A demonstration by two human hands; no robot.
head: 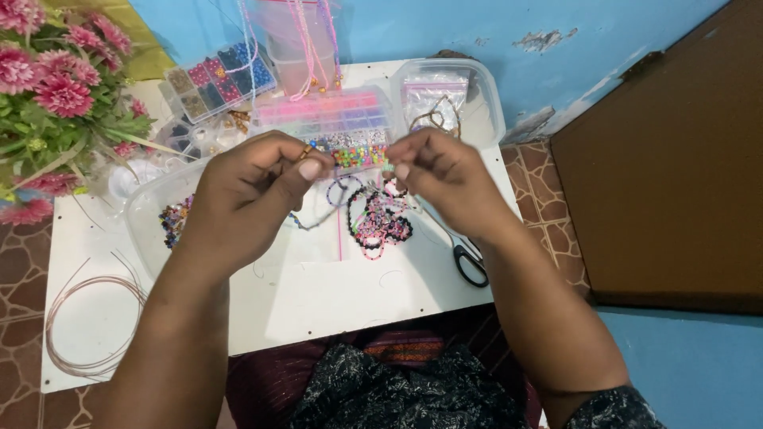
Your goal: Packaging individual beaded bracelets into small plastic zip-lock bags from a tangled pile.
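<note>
My left hand (pixel 253 187) is pinched shut on one end of a thin beaded string (pixel 359 167) above a white board (pixel 334 294). My right hand (pixel 445 176) pinches the other end, so the string spans between my fingertips. Below them lies a heap of pink, black and green beaded strands (pixel 380 218), with a bluish beaded loop (pixel 318 214) beside it. A thin pink thread (pixel 339 238) runs down the board.
A long clear bead organiser (pixel 326 119) sits behind my hands, another box of dark beads (pixel 218 79) at back left. A clear tub with bags (pixel 445 95) is at back right, scissors (pixel 469 258) on the right, coiled wire (pixel 87 326) at front left, pink flowers (pixel 56 87) on the left.
</note>
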